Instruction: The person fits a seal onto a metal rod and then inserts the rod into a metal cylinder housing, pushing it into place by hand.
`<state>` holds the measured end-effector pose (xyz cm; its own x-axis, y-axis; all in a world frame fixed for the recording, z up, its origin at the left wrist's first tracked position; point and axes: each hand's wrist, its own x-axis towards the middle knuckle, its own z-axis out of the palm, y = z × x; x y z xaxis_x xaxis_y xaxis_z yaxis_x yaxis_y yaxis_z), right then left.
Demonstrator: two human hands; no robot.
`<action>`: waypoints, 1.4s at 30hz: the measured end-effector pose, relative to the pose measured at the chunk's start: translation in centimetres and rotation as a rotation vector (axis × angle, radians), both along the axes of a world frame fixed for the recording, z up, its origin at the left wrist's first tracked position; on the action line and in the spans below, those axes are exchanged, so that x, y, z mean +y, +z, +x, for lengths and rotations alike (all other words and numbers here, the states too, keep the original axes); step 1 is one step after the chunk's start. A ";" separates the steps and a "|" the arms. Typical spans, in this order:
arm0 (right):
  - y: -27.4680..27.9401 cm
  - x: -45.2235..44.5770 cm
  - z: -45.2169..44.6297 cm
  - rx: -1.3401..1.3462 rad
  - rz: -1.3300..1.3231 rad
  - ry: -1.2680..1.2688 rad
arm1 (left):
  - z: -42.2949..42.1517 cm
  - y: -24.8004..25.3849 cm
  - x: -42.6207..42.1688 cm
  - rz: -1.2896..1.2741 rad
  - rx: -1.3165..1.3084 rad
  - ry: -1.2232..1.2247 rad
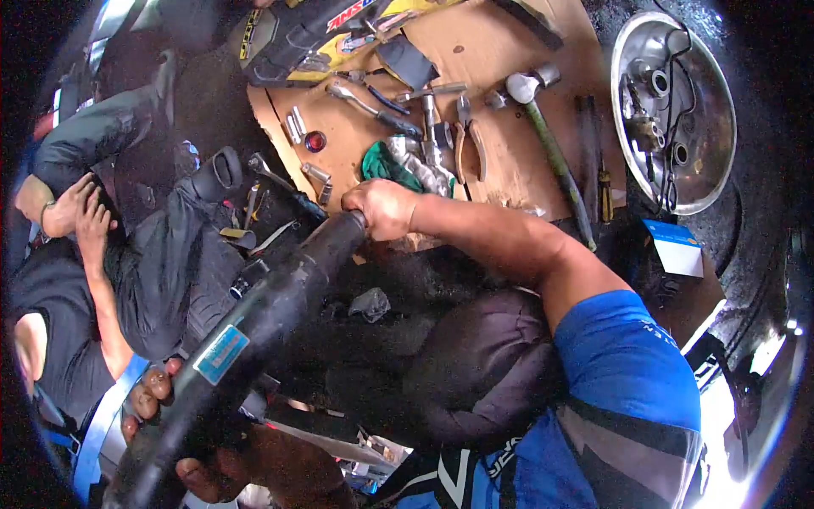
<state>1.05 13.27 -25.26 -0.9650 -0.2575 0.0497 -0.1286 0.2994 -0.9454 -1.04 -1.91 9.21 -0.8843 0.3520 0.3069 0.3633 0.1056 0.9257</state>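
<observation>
A thick black tube (284, 293) with a blue label runs diagonally from the lower left up to the middle. My right hand (386, 209) is closed at its upper end, with the arm in a blue sleeve reaching in from the right. Lower down, my left hand (154, 392) is wrapped around the tube; its fingers show on the far side and the thumb on the near side. Just beyond my right hand lie a green cloth (389, 166) and a crumpled silvery piece (421, 163) on a cardboard sheet (521, 157).
Pliers (469, 140), a hammer (551, 144), a ratchet (373, 109) and sockets (294, 125) lie on the cardboard. A metal bowl (623, 110) holds parts and a cable. Yellow-black bodywork (297, 42) stands at the top. Another person (161, 254) sits at left, hands together.
</observation>
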 end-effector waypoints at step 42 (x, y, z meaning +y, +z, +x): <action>21.7 2.3 -2.3 0.294 -0.276 0.206 | 2.1 -0.7 2.9 -0.120 0.002 0.083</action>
<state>-1.24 15.57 -3.55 -0.8297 -0.3810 0.4081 -0.4343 -0.0189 -0.9006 1.06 1.02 8.51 -0.9114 0.3115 0.2689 0.3505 0.2454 0.9038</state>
